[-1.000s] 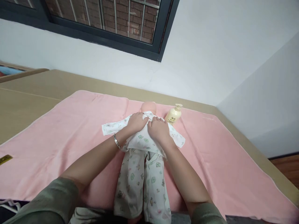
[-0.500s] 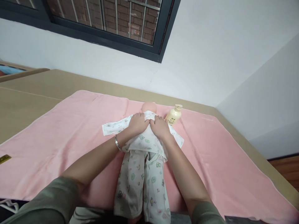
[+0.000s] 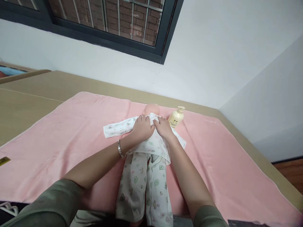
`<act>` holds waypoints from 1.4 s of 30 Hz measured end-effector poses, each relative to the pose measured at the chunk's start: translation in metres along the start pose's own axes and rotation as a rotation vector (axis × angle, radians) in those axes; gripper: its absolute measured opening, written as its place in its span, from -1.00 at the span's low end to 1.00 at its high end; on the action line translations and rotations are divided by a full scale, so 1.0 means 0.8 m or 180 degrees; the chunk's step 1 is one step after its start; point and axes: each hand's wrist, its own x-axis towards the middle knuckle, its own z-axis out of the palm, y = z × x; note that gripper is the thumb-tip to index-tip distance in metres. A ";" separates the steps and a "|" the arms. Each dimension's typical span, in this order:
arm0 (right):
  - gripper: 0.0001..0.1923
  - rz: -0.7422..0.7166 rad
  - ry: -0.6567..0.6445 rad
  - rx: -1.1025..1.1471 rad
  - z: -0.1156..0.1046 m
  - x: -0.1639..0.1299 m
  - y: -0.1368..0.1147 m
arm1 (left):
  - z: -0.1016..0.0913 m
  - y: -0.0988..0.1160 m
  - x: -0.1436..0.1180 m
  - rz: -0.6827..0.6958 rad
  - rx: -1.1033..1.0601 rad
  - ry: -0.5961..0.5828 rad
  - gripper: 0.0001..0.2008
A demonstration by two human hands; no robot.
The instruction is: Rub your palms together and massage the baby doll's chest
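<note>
A baby doll (image 3: 151, 109) lies on a pink blanket (image 3: 87, 126), its head toward the wall. It wears a white printed top (image 3: 151, 145) and matching white trousers (image 3: 133, 186). My left hand (image 3: 142, 128) rests flat on the left of the doll's upper back or chest, fingers stretched out. On the right side of the top lies my right hand (image 3: 163, 127), also with its fingers extended. Both thumbs point inward, close to each other. Which side of the doll faces up I cannot tell for sure. One white sleeve reaches out to each side.
A cream pump bottle (image 3: 176, 117) stands on the blanket just right of the doll's head. The blanket covers a wooden tabletop (image 3: 99, 84) that meets a white wall. Above is a dark-framed window (image 3: 132, 47). A yellow tag (image 3: 4, 161) shows at the blanket's left.
My left hand has shifted slightly right and down on the doll's top, its fingers now pointing more upward. The right hand has barely moved.
</note>
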 end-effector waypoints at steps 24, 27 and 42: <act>-0.54 -0.0137 0.0123 0.0047 0.000 -0.007 -0.005 | 0.008 -0.011 0.015 -0.0277 -0.0038 0.0110 -0.62; -0.47 -0.0136 -0.0093 0.0485 -0.011 -0.006 0.009 | 0.006 -0.001 0.005 -0.0187 0.0102 0.0153 -0.60; -0.56 -0.0265 -0.0125 -0.0460 -0.022 -0.035 -0.034 | -0.008 -0.030 0.033 -0.0200 -0.0455 -0.0293 -0.64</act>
